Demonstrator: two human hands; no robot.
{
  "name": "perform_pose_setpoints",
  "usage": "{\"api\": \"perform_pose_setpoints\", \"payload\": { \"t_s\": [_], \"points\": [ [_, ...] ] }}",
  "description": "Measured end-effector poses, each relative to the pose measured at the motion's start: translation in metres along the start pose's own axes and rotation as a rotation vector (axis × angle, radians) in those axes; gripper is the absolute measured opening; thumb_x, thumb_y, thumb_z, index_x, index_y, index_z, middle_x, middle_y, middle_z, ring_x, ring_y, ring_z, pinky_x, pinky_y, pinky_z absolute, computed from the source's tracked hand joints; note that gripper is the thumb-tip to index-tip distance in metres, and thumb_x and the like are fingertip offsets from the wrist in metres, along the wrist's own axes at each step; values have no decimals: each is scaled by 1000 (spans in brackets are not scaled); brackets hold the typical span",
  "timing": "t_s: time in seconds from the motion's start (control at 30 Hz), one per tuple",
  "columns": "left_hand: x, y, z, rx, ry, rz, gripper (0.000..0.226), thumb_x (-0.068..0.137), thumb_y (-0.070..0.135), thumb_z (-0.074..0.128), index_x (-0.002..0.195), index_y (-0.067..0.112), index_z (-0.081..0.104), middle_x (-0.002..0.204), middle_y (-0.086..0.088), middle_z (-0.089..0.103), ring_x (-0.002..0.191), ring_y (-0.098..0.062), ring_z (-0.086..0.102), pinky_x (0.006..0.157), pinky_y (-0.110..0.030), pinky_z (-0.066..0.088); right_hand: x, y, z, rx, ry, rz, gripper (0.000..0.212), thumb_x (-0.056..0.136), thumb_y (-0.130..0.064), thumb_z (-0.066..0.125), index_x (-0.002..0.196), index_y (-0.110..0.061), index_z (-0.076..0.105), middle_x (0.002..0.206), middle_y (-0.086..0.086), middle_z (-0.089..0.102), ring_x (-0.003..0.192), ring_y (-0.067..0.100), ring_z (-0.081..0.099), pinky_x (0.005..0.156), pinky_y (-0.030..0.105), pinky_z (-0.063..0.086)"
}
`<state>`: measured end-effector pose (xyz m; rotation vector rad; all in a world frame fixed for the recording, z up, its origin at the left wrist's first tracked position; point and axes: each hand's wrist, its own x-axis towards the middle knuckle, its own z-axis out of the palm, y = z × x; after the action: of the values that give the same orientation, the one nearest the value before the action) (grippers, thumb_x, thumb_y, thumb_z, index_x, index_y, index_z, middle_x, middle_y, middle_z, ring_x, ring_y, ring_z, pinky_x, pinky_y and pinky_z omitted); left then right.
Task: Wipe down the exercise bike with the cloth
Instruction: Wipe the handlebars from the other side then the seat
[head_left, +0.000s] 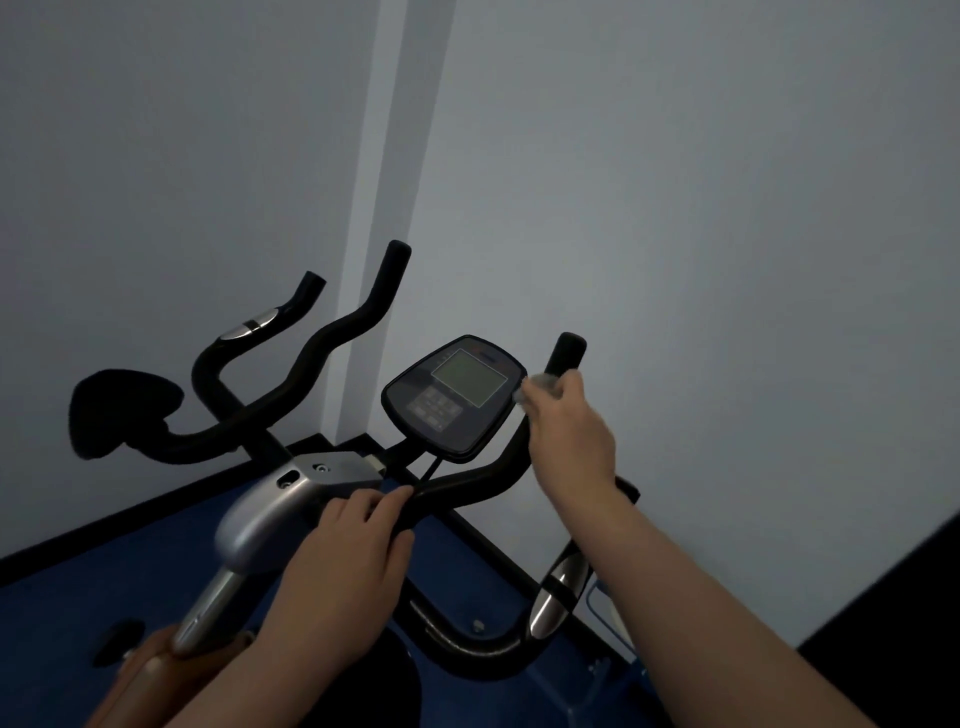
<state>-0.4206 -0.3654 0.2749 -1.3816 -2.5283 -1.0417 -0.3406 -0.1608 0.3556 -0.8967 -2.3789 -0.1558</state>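
Your right hand has its fingers curled round the upright right handlebar grip of the exercise bike, with a pale cloth bunched between them and the foam. Held that way, the cloth wraps the grip, so sliding the hand along it should clean all sides at once. The cloth lies just beside the edge of the display console; whether it touches it, you cannot tell. Your left hand rests on the lower handlebar by the grey stem cover, fingers laid loosely over the bar, probably to steady the bike while you rub. The left handlebar horns are not being touched.
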Motion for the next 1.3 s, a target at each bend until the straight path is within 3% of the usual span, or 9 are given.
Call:
{"api": "perform_pose_setpoints", "payload": {
  "t_s": [0.13, 0.3, 0.57, 0.73, 0.9, 1.0, 1.1, 1.23, 1.3],
  "points": [
    [-1, 2, 0, 1, 20, 3, 49, 101, 42, 32, 149, 33, 26, 133, 16, 40, 119, -5, 36, 94, -20, 40, -1, -5, 0, 166, -124, 62, 24, 101, -31, 49, 112, -24, 69, 107, -3, 45, 78, 16, 50, 67, 26, 37],
    [-1, 1, 1, -1, 27, -9, 50, 101, 43, 33, 149, 33, 27, 131, 15, 41, 117, -6, 38, 93, -20, 40, 22, 1, -26, 85, 102, -21, 24, 100, -32, 50, 115, -25, 67, 112, 3, 49, 69, 22, 52, 62, 31, 44],
    [-2, 1, 2, 27, 33, -9, 49, 101, 43, 33, 149, 32, 29, 131, 15, 42, 116, -7, 39, 92, -21, 41, -20, -9, 3, 353, -223, 128, 23, 98, -33, 53, 112, -31, 70, 103, -9, 43, 87, 7, 47, 80, 21, 35],
    [-1, 1, 1, 37, 19, -8, 50, 101, 44, 32, 149, 33, 26, 133, 16, 40, 118, -5, 37, 93, -20, 40, -6, 2, -13, 190, -110, 109, 41, 100, -29, 48, 141, -33, 45, 117, -4, 45, 88, 20, 57, 74, 32, 46],
    [0, 1, 1, 12, 15, -16, 50, 101, 43, 32, 150, 33, 26, 135, 15, 40, 121, -6, 36, 96, -22, 40, -55, -29, 11, 342, -20, 137, 25, 102, -31, 46, 118, -20, 63, 109, -7, 45, 81, 14, 57, 69, 24, 43],
    [-1, 2, 1, 5, 17, -18, 49, 101, 42, 34, 149, 32, 29, 134, 14, 42, 120, -7, 38, 95, -23, 41, -42, -17, 0, 329, -113, 50, 28, 98, -38, 52, 122, -28, 62, 104, -11, 44, 82, 7, 50, 73, 24, 40],
    [-1, 1, 1, 6, 22, -27, 48, 101, 42, 34, 148, 34, 30, 133, 16, 42, 119, -6, 38, 95, -23, 41, -12, -2, -16, 292, 14, 87, 28, 93, -36, 60, 119, -32, 51, 106, -14, 49, 80, 8, 50, 66, 26, 38],
    [-1, 1, 0, -7, 17, -43, 47, 101, 42, 34, 147, 35, 31, 132, 17, 42, 119, -5, 38, 93, -23, 42, -26, -16, -1, 86, -37, 117, 23, 100, -36, 46, 119, -28, 56, 117, -3, 46, 95, 16, 51, 67, 32, 50],
    [-1, 2, -1, -18, 18, -49, 47, 100, 42, 35, 146, 36, 32, 131, 17, 43, 118, -4, 38, 93, -23, 43, -45, -24, 8, 182, -13, 161, 24, 101, -33, 44, 117, -27, 62, 113, -6, 42, 91, 14, 51, 63, 27, 46]
  ]
}}
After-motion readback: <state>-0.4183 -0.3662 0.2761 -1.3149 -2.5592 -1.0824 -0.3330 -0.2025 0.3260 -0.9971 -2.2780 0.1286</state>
